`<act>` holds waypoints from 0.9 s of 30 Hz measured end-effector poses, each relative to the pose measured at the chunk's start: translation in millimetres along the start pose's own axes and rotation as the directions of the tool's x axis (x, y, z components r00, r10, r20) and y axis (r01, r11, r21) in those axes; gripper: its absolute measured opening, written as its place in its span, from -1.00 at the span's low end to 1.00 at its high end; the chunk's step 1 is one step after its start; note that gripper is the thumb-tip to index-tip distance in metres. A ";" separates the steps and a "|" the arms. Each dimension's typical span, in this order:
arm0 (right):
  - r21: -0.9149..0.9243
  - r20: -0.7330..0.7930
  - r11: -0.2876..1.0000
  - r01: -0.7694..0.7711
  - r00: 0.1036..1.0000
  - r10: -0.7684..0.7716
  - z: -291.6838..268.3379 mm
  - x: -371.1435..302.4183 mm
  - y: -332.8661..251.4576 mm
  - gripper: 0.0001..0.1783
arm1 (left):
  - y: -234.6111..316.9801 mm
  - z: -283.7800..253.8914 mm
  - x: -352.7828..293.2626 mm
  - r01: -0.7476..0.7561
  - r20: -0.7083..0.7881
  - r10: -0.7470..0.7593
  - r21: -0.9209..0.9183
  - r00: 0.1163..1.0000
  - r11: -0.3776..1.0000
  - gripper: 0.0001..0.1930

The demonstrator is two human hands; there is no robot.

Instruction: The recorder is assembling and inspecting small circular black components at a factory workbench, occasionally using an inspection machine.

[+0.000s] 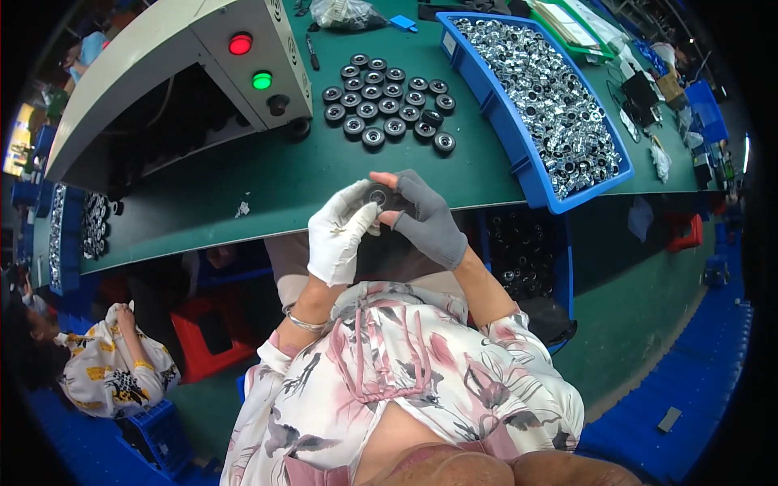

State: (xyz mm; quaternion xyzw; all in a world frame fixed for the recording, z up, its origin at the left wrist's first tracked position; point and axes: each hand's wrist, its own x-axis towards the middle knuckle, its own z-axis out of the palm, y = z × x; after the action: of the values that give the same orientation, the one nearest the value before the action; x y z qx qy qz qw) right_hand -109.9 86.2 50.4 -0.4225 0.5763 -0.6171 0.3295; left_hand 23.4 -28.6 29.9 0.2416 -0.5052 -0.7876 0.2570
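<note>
A small black wheel with a pale hub is held between my hands, just over the table's front edge. My left hand, in a white glove, closes its fingers on the wheel's left side. On the other side my right hand, in a grey glove with bare fingertips, curls thumb and fingers around it. Part of the wheel is hidden by the fingers. Farther back on the green table lies a cluster of similar black wheels, most of them flat with the hubs up.
At the left stands a beige machine with a red and a green light. A blue tray of shiny metal parts is at the right. Below the edge is a bin of black parts. Another person sits at the left.
</note>
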 end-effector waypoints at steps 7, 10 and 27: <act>-0.222 0.036 0.966 0.129 0.992 -0.124 -6.3 3.0 11.8 -0.50 | 3.5 -0.3 -5.5 0.094 0.109 -0.064 -0.303 0.992 0.948 -0.52; -0.171 -0.023 0.977 0.128 0.991 -0.134 -1.0 2.7 18.5 -0.49 | 6.3 7.1 -5.1 0.136 0.092 -0.108 -0.398 0.990 0.907 -0.52; -0.763 0.135 0.559 0.324 0.926 -0.353 -3.2 21.2 -15.2 -0.55 | 7.4 7.8 2.7 -0.006 0.070 -0.017 0.318 0.997 0.948 -0.55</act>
State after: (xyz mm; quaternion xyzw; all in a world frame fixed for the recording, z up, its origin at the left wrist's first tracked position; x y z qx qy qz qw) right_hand -120.5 70.4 68.6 -0.6143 0.6978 -0.3679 -0.0184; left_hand 17.6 -27.7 39.3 0.2528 -0.6335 -0.7050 0.1942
